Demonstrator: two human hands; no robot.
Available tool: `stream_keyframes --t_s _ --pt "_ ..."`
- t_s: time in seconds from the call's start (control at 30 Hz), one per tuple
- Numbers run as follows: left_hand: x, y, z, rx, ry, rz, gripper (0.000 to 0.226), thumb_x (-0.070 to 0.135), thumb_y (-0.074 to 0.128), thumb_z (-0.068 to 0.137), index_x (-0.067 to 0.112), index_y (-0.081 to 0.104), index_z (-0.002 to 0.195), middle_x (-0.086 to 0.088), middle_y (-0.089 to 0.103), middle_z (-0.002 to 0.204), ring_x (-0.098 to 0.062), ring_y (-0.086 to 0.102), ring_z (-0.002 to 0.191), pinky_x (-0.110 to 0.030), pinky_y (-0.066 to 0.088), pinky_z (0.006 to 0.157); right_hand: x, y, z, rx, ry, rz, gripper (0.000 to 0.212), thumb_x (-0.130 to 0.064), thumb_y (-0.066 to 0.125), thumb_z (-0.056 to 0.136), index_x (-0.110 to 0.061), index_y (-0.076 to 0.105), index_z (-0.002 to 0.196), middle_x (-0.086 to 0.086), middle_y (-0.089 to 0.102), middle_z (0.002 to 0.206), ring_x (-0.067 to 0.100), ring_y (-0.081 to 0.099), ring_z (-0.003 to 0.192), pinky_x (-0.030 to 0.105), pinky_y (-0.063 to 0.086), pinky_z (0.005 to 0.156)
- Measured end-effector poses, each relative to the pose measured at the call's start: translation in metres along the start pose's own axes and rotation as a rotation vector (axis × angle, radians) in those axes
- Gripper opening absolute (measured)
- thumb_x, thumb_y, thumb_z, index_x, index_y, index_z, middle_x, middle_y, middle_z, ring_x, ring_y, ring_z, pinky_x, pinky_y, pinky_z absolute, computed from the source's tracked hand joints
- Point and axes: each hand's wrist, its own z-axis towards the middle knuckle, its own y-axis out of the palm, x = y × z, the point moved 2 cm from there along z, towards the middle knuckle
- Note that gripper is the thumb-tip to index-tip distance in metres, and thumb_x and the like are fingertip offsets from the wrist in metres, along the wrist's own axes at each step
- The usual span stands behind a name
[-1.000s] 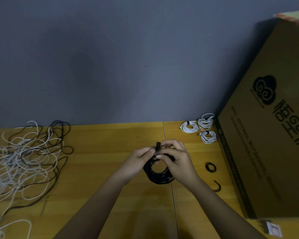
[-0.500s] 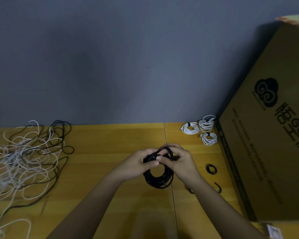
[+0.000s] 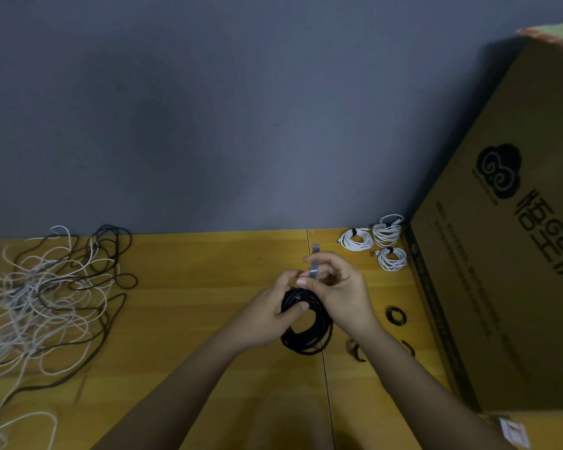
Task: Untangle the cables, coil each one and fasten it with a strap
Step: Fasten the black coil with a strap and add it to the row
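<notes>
A coiled black cable (image 3: 307, 332) hangs at the table's middle, held at its top by both hands. My left hand (image 3: 273, 315) grips the coil's upper left side, thumb across the strands. My right hand (image 3: 340, 292) pinches a grey strap (image 3: 315, 266) that stands up from the coil's top, its free end pointing away from me. A tangle of white and black cables (image 3: 49, 297) lies at the left. Three white coiled cables (image 3: 376, 243), each bound with a dark strap, lie at the back right.
A large cardboard box (image 3: 507, 271) stands on the right. Loose black straps (image 3: 396, 316) lie curled on the yellow wooden table (image 3: 192, 287) beside the box, another strap (image 3: 408, 347) nearer me. A grey wall rises behind the table.
The coil has dropped lower under my hands. My right hand has risen and pulled the grey strap up from the coil's top, where before it was wrapped close to the coil.
</notes>
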Motion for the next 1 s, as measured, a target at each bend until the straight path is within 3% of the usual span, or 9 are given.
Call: stream_keyframes --t_s 0.1,0.2,0.3,0.37,0.43,0.53,0.67,0.87,1.0 --pt "0.001 -0.001 -0.001 0.024 0.023 0.064 0.035 0.035 0.048 0.099 0.038 0.024 0.125 0.013 0.060 0.109 0.003 0.058 0.095 -0.020 0.048 0.076 -0.002 0.000 0.002 -0.007 0.033 0.079 0.036 0.002 0.078 0.072 -0.023 0.065 0.094 -0.001 0.072 0.072 0.013 0.069 0.072 0.024 0.054 0.074" --pt "-0.003 -0.001 -0.002 0.037 0.043 0.098 0.032 0.040 0.045 0.099 0.034 0.024 0.122 0.008 0.060 0.109 -0.003 0.058 0.094 -0.028 0.048 0.077 -0.002 0.000 0.003 -0.002 0.043 0.105 0.034 0.000 0.078 0.072 -0.021 0.066 0.096 0.001 0.072 0.072 0.011 0.069 0.071 0.022 0.054 0.072" --pt "-0.007 0.001 -0.002 0.066 0.033 0.064 0.019 0.043 0.042 0.098 0.033 0.027 0.106 0.003 0.058 0.098 -0.011 0.059 0.086 -0.031 0.047 0.073 -0.002 -0.003 0.005 -0.013 0.039 0.117 0.029 0.001 0.070 0.080 -0.019 0.067 0.100 0.003 0.073 0.075 0.013 0.069 0.071 0.024 0.056 0.072" --pt "-0.006 0.000 -0.002 0.073 0.009 0.017 0.015 0.040 0.040 0.099 0.029 0.030 0.102 0.005 0.058 0.097 -0.002 0.060 0.086 -0.025 0.047 0.074 -0.003 -0.004 0.007 -0.053 0.045 0.114 0.025 0.001 0.065 0.085 -0.018 0.067 0.102 0.008 0.073 0.078 0.016 0.070 0.072 0.027 0.058 0.072" --pt "-0.004 -0.002 -0.002 0.060 -0.018 -0.024 0.016 0.033 0.040 0.101 0.018 0.034 0.102 0.008 0.057 0.093 0.008 0.059 0.081 -0.014 0.044 0.068 -0.006 -0.005 0.008 -0.094 0.027 0.044 0.024 0.000 0.065 0.086 -0.020 0.068 0.100 0.011 0.072 0.079 0.016 0.068 0.072 0.028 0.057 0.073" --pt "-0.001 -0.003 0.000 0.022 -0.020 -0.076 0.020 0.028 0.041 0.101 0.010 0.034 0.098 0.008 0.055 0.084 0.009 0.057 0.069 -0.013 0.040 0.063 -0.013 -0.007 0.016 -0.106 -0.062 -0.205 0.024 -0.009 0.070 0.084 -0.031 0.069 0.094 -0.003 0.071 0.078 0.007 0.066 0.076 0.028 0.053 0.077" --pt "0.000 -0.006 0.005 0.006 -0.041 -0.108 0.017 0.028 0.040 0.102 0.017 0.032 0.092 0.005 0.051 0.079 0.004 0.053 0.061 -0.021 0.040 0.066 -0.026 -0.004 0.028 -0.116 -0.211 -0.435 0.018 -0.016 0.072 0.083 -0.023 0.072 0.099 -0.015 0.069 0.079 0.001 0.065 0.082 0.029 0.052 0.079" --pt "-0.004 -0.015 0.010 -0.017 -0.127 -0.099 0.016 0.029 0.037 0.103 0.022 0.029 0.090 0.002 0.048 0.077 0.003 0.047 0.059 -0.020 0.039 0.066 -0.028 0.005 0.017 -0.111 -0.290 -0.348 0.018 -0.009 0.074 0.080 -0.019 0.073 0.095 -0.010 0.073 0.086 -0.003 0.067 0.082 0.025 0.052 0.078" --pt "-0.006 -0.017 0.011 -0.046 -0.156 -0.120 0.015 0.031 0.037 0.103 0.021 0.029 0.094 0.002 0.044 0.077 0.004 0.045 0.058 -0.019 0.039 0.064 -0.024 0.007 0.008 -0.170 -0.321 -0.365 0.033 -0.010 0.070 0.084 -0.036 0.062 0.104 -0.012 0.071 0.087 -0.002 0.066 0.083 0.023 0.051 0.078"
